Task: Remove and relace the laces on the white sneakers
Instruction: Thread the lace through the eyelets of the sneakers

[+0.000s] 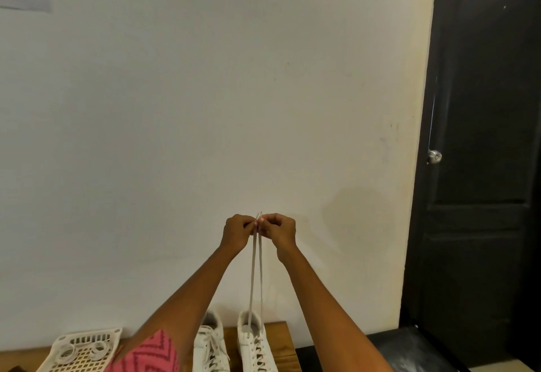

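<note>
Two white sneakers (234, 342) sit side by side on the wooden table (278, 330) near me, toes toward the wall. Left of them: white plastic basket (82, 351) holding coiled laces. Lace (255, 269) runs up taut from the right sneaker, both strands together. Farther out, my left hand (237, 232) and right hand (279, 231) pinch the lace ends, raised before the wall (205, 93).
</note>
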A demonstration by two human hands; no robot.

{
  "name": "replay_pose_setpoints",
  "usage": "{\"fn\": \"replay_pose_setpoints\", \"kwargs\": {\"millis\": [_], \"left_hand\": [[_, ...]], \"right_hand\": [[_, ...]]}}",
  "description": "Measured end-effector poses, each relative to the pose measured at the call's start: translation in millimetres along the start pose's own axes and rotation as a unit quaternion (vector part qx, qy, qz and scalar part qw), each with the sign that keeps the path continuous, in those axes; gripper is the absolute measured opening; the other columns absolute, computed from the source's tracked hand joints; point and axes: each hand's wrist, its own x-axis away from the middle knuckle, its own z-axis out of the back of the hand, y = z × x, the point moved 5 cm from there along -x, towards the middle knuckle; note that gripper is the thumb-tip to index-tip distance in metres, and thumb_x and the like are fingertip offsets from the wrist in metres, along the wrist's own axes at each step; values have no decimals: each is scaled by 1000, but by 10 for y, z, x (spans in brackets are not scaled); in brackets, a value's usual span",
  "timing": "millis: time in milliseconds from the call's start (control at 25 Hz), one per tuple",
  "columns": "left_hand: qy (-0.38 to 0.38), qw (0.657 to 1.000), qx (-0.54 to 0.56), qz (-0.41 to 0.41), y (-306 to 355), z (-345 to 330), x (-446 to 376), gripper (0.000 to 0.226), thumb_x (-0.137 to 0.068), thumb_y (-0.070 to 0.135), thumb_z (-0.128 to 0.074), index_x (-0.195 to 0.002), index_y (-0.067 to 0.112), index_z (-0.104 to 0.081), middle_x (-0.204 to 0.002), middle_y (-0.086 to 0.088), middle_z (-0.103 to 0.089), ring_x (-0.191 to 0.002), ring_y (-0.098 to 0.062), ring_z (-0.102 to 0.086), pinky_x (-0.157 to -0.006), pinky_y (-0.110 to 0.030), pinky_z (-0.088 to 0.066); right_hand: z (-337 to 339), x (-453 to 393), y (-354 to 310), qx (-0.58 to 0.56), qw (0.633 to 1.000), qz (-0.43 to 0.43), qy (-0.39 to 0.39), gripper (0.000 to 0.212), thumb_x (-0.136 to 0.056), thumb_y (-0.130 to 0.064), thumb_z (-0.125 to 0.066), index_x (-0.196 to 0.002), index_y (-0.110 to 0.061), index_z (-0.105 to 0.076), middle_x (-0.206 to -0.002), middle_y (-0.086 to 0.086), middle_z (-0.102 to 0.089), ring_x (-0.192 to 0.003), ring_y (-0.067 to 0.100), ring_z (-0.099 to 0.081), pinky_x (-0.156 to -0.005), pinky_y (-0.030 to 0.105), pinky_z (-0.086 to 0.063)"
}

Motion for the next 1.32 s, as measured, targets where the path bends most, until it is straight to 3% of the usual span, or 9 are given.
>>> {"fn": "replay_pose_setpoints", "kwargs": {"millis": [160, 360, 520, 680, 840, 1040, 1160, 1240, 1320], "left_hand": [[2, 1000, 29, 5, 15, -90, -17, 21, -93, 10, -55, -92, -1, -73, -87, -19, -71, -78, -26, -67, -77, -29, -53], [-3, 999, 48, 6, -18, -129, -22, 20, -92, 9, -55, -95, 0, -73, -87, -19, -71, -72, -21, -62, -67, -19, -50], [-10, 997, 76, 21, -18, -123, -26, 20, -93, 8, -54, -98, -2, -71, -91, -21, -70, -80, -29, -65, -74, -31, -55], [1, 996, 83, 36, -30, -103, -3, 19, -92, 8, -56, -97, -5, -70, -92, -22, -70, -83, -32, -68, -67, -24, -54], [32, 994, 90, 53, -63, -54, 21, 20, -92, 7, -55, -98, -4, -70, -94, -21, -70, -81, -32, -68, -67, -25, -56], [34, 990, 114, 76, -94, -107, 122, 23, -94, 11, -53, -101, -3, -69, -97, -20, -70, -82, -33, -69, -71, -27, -56], [-6, 983, 154, 99, -192, -98, 229, 22, -95, 12, -52, -98, -1, -69, -95, -18, -70, -84, -31, -68, -73, -28, -58], [-23, 966, 209, 150, -402, -80, 388, 21, -95, 17, -52, -90, 3, -68, -89, -13, -69, -80, -26, -68, -68, -23, -58], [-41, 936, 238, 258, -813, -110, 625, 27, -95, 26, -52, -84, 5, -65, -80, -9, -65, -72, -20, -64, -61, -22, -55]], "right_hand": [[66, -11, -13, 3, 1000, -10, 6, 4, -84, 2, -65, -84, 0, -68, -80, 12, -68, -71, 22, -69, -58, 21, -55], [94, -34, 14, 8, 1000, -19, 13, 2, -83, -1, -67, -84, -2, -69, -79, 10, -69, -74, 21, -69, -62, 22, -56], [88, -25, -1, 0, 1000, -23, 3, 3, -83, -1, -67, -83, -3, -69, -79, 9, -69, -73, 20, -69, -61, 21, -56], [114, 14, 26, 33, 999, 4, -6, 6, -87, -6, -64, -90, -3, -69, -80, 7, -68, -71, 15, -66, -61, 21, -55], [124, 118, 300, 172, 984, 23, -39, 12, -85, -13, -66, -84, 0, -67, -72, 11, -65, -61, 20, -61, -56, 25, -53], [-66, 239, 705, 416, 906, 37, -70, 34, -88, -31, -65, -103, -2, -58, -92, 13, -67, -82, 27, -65, -69, 23, -44], [-187, 186, 854, 399, 905, 31, -145, 23, -94, -16, -57, -101, 5, -62, -96, 22, -68, -80, 32, -67, -74, 28, -53], [-199, 195, 991, 355, 898, -56, -255, 21, -92, -9, -59, -104, 8, -62, -89, 22, -68, -65, 22, -66, -64, 24, -57], [-165, 305, 1150, 339, 846, -156, -381, 18, -88, 0, -60, -103, 8, -64, -75, 10, -67, -56, 10, -64, -58, 18, -56]]}}
